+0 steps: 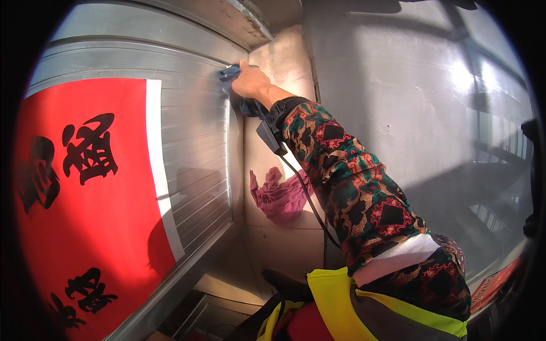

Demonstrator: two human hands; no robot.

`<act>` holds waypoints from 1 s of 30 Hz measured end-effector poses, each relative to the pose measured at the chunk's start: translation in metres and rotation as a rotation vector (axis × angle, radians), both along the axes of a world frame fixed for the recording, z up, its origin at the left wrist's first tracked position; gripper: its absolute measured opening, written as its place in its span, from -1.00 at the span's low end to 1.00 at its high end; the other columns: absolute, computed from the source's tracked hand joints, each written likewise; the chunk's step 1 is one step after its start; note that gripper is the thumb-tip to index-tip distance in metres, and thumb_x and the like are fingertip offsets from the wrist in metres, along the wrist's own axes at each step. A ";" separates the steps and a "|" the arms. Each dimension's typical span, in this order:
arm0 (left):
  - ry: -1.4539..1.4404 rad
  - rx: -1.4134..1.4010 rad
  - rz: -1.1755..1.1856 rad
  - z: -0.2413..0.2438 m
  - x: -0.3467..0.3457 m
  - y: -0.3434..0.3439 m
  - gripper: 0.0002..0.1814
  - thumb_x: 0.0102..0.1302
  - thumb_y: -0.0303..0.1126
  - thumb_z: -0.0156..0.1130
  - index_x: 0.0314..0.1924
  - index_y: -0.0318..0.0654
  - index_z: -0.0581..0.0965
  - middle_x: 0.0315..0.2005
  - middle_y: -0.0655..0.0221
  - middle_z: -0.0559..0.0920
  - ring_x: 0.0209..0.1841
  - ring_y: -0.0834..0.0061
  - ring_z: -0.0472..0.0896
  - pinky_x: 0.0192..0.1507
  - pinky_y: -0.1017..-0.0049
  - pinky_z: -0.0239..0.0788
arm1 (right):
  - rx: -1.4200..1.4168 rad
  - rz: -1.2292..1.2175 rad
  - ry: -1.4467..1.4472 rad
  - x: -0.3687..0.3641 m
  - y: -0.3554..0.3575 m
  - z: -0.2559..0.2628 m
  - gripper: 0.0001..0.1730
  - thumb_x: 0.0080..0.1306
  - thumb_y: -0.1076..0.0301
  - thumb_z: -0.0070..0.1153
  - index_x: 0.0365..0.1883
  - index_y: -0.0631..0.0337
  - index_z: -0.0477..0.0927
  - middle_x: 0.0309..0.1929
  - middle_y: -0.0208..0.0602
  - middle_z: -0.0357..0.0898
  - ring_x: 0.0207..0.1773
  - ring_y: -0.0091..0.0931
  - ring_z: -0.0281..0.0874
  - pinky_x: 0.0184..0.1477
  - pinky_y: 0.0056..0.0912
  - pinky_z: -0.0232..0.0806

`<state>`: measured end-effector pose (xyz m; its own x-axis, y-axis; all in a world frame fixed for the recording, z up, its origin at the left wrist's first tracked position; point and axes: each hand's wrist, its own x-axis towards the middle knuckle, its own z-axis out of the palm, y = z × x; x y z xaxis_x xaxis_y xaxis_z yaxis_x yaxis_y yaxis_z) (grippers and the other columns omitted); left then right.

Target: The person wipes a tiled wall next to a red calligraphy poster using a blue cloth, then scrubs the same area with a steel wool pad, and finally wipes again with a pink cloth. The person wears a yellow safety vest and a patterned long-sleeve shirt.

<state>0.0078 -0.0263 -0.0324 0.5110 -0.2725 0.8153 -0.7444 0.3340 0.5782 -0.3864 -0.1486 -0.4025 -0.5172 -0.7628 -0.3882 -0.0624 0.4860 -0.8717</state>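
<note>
My right hand (251, 81) reaches to the upper middle and grips a bunched dark blue cloth (230, 73), pressed against the ribbed metal panel (194, 115) near its corner. Part of the cloth hangs below the hand. The sleeve is patterned, and a black device with a cable is strapped at the wrist. A sliver of skin at the bottom edge seems to be my left hand (160, 336); its fingers are hidden. Below my right hand, a crumpled pink cloth (279, 198) lies on the beige surface (281, 243).
A red sheet (128, 204) with a white edge strip and black writing covers the left part of the metal panel. A metal frame edge (170, 279) runs along the panel's lower side. On the right stands a large grey, shiny surface (384, 85) with shadows and reflections.
</note>
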 end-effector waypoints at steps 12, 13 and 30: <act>0.106 0.016 -0.165 -0.031 0.027 -0.035 -0.27 0.24 0.03 0.06 0.22 -0.42 0.27 0.19 -0.01 0.25 0.21 0.09 0.28 0.21 0.10 0.21 | -0.064 0.040 0.164 0.225 0.074 -0.013 -0.23 0.12 0.42 -0.06 0.27 0.58 0.02 0.11 0.36 0.35 0.02 0.07 0.48 0.01 0.01 0.39; 0.114 0.009 -0.183 -0.033 0.029 -0.039 -0.28 0.24 0.03 0.06 0.22 -0.42 0.27 0.19 -0.01 0.25 0.21 0.09 0.28 0.21 0.10 0.21 | -0.064 0.094 0.062 0.227 0.077 -0.016 -0.28 0.16 0.38 -0.06 0.25 0.55 0.08 0.09 0.34 0.37 0.02 0.06 0.48 0.00 0.04 0.38; 0.090 -0.022 -0.183 -0.021 0.016 -0.019 -0.30 0.26 0.03 0.02 0.20 -0.42 0.29 0.17 0.00 0.27 0.20 0.10 0.30 0.21 0.10 0.22 | -0.281 -0.310 -0.157 0.200 0.072 -0.030 -0.57 0.22 -0.05 0.12 -0.27 0.19 0.63 -0.38 0.04 0.62 -0.22 -0.04 0.58 -0.13 -0.05 0.38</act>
